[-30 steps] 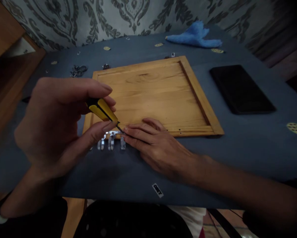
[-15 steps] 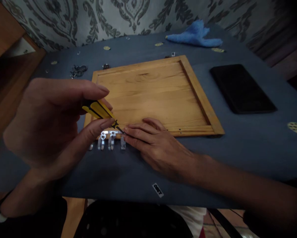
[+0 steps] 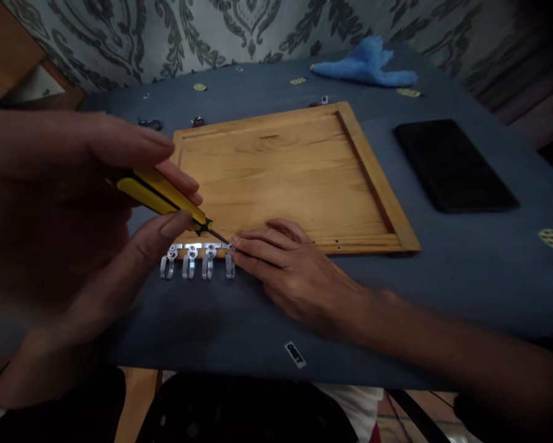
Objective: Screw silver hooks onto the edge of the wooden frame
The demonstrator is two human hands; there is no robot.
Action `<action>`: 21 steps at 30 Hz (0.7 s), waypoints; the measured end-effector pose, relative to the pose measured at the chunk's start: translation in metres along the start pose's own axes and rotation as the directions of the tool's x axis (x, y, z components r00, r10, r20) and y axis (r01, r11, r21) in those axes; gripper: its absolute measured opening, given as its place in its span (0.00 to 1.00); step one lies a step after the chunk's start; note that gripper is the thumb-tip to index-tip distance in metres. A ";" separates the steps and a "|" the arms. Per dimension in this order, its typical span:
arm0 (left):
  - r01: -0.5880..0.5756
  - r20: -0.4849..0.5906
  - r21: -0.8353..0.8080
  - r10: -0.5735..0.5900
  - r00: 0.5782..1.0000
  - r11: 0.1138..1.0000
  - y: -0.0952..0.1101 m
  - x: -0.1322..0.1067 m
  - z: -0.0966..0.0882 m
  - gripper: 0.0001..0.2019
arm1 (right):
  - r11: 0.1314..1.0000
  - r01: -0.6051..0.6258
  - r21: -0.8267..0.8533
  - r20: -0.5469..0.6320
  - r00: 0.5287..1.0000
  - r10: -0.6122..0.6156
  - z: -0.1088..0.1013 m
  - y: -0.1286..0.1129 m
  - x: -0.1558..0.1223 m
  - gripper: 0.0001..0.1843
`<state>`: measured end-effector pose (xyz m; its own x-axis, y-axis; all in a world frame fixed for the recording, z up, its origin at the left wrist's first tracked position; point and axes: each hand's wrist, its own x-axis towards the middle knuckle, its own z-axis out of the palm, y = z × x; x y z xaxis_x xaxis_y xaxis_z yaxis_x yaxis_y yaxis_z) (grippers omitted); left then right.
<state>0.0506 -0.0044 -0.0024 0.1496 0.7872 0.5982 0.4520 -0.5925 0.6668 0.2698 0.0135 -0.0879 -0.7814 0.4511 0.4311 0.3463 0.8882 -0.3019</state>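
My left hand (image 3: 68, 215) is closed round a yellow and black screwdriver (image 3: 163, 198), whose tip points down at the right end of a metal hook rack (image 3: 197, 258). The rack, with several silver hooks, lies against the near edge of a wooden board (image 3: 285, 172). My right hand (image 3: 294, 271) lies flat on the blue table (image 3: 442, 277), its fingertips pressed together at the rack's right end beside the screwdriver tip. I cannot make out whether they pinch anything.
A black phone (image 3: 454, 163) lies to the right of the board. A blue fluffy cloth (image 3: 366, 64) sits at the table's far edge. Small metal parts (image 3: 149, 123) lie at the far left. A small label (image 3: 294, 354) lies near the front edge.
My left hand has drawn back to the left and closer to the camera with the screwdriver, baring more of the hook rack. My right hand has stayed put.
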 end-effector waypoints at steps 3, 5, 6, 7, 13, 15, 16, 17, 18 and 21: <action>0.025 0.062 0.134 -0.033 0.997 0.991 -0.005 0.004 -0.010 0.20 | 1.000 -0.001 -0.012 -0.009 1.000 0.001 0.000 0.000 -0.001 0.21; 0.000 0.094 0.116 -0.011 0.996 0.993 -0.006 0.007 -0.013 0.21 | 1.000 0.003 -0.018 -0.022 1.000 -0.004 0.000 0.000 -0.001 0.21; -0.007 0.113 0.107 -0.005 0.994 0.994 -0.006 0.008 -0.013 0.21 | 1.000 0.007 -0.021 -0.027 1.000 -0.007 0.000 0.000 -0.001 0.20; -0.011 0.137 0.104 -0.003 0.991 0.994 -0.006 0.009 -0.013 0.21 | 1.000 0.012 -0.024 -0.031 0.999 -0.013 0.000 0.000 -0.001 0.20; -0.070 0.193 0.097 0.050 0.980 0.993 -0.006 0.011 -0.010 0.25 | 1.000 0.012 -0.028 -0.023 1.000 -0.013 0.000 -0.001 0.001 0.21; -0.093 0.198 0.099 0.072 0.978 0.991 -0.008 0.010 -0.008 0.26 | 1.000 0.014 -0.027 -0.027 1.000 -0.014 0.001 -0.001 0.001 0.21; -0.102 0.200 0.104 0.080 0.977 0.989 -0.008 0.009 -0.007 0.26 | 1.000 0.015 -0.026 -0.030 0.999 -0.016 0.001 -0.001 0.001 0.21; -0.111 0.195 0.106 0.089 0.977 0.988 -0.008 0.009 -0.007 0.26 | 1.000 0.016 -0.026 -0.031 0.999 -0.017 0.001 -0.001 0.001 0.20; -0.115 0.194 0.105 0.093 0.977 0.988 -0.008 0.009 -0.007 0.27 | 1.000 0.017 -0.026 -0.031 0.999 -0.017 0.001 -0.001 0.000 0.20; -0.093 0.177 0.097 0.075 0.981 0.991 -0.008 0.009 -0.008 0.25 | 0.999 0.015 -0.032 -0.029 0.999 -0.016 0.000 -0.001 0.000 0.20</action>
<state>0.0412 0.0059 0.0007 0.3363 0.7583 0.5584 0.5194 -0.6440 0.5617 0.2693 0.0121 -0.0878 -0.7714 0.4392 0.4604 0.3506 0.8972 -0.2684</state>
